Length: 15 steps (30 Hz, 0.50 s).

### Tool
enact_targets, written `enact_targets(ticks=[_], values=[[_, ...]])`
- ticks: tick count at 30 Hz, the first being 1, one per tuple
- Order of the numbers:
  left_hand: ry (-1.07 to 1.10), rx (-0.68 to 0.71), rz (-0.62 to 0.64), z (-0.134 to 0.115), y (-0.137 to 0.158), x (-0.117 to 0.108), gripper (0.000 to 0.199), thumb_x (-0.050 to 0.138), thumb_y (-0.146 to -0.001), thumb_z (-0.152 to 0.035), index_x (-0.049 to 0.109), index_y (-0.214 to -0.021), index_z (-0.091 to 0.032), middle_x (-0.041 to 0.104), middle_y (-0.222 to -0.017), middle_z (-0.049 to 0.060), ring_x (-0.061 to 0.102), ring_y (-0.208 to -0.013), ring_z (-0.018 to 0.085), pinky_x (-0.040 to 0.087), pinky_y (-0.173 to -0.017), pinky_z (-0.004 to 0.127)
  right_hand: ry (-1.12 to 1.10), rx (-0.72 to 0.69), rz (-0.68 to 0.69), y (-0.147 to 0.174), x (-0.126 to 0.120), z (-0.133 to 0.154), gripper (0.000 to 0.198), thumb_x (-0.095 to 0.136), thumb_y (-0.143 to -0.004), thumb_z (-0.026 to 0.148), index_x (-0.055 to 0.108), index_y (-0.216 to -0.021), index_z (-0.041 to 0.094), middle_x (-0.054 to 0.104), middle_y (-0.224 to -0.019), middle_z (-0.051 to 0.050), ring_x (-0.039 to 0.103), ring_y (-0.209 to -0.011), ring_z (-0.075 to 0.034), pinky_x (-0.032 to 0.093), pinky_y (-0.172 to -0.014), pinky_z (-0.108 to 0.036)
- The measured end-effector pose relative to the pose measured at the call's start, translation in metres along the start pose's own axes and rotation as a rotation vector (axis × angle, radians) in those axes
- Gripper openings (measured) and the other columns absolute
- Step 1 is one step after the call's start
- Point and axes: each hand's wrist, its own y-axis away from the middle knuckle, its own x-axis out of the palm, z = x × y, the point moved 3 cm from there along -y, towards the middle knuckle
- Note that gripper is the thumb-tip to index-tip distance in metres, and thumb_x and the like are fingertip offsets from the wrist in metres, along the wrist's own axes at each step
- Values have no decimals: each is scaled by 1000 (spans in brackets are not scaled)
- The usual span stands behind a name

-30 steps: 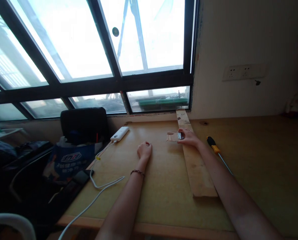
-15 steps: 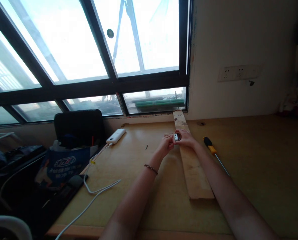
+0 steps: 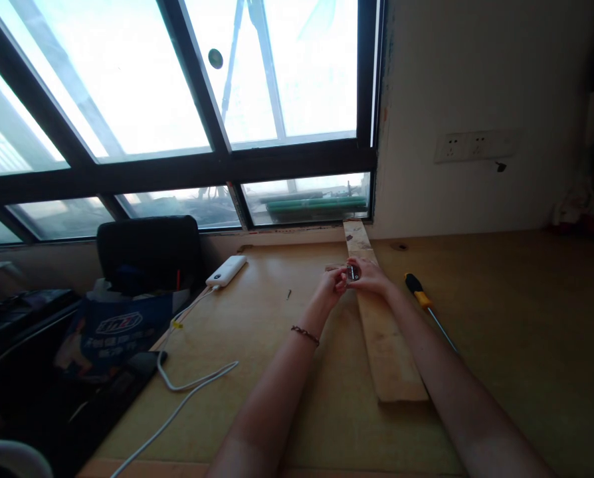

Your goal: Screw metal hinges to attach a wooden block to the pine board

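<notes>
A small metal hinge with holes in it is held up between my two hands. My left hand pinches its left side, fingers closed. My right hand curls round it from the right, thumb and forefinger gripping the edge. Both hands are over a long wooden board that lies on the table and reaches back to the window. To the left of my left hand lies a small screw. On the right, a screwdriver with a black and yellow handle rests beside my right forearm.
On the table's left side lies a white power bank with a white cable trailing to the front edge. A black chair and a blue bag stand at the left. Wall sockets are at the right, above the table.
The hinge has tilted slightly between my fingers, and its face now looks darker. My hands stay almost in place; the view has shifted a little.
</notes>
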Motion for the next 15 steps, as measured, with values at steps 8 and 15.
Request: enact_targets(ticks=[8, 15], values=[[-18, 6, -23, 0, 3, -2, 7, 60, -69, -16, 59, -71, -10, 43, -48, -6, 23, -32, -1, 13, -32, 13, -16, -15, 1, -1, 0, 0, 71, 76, -52, 39, 50, -115, 21, 60, -111, -8, 52, -105, -26, 38, -92, -39], [-557, 239, -324, 9, 3, -2, 15, 68, -65, -24, 66, -77, -16, 52, -49, -2, 42, -38, 6, 29, -40, 19, -9, -19, -2, 1, -2, 4, 49, 72, -56, 35, 57, -100, 21, 61, -101, -6, 55, -96, -23, 40, -86, -37]])
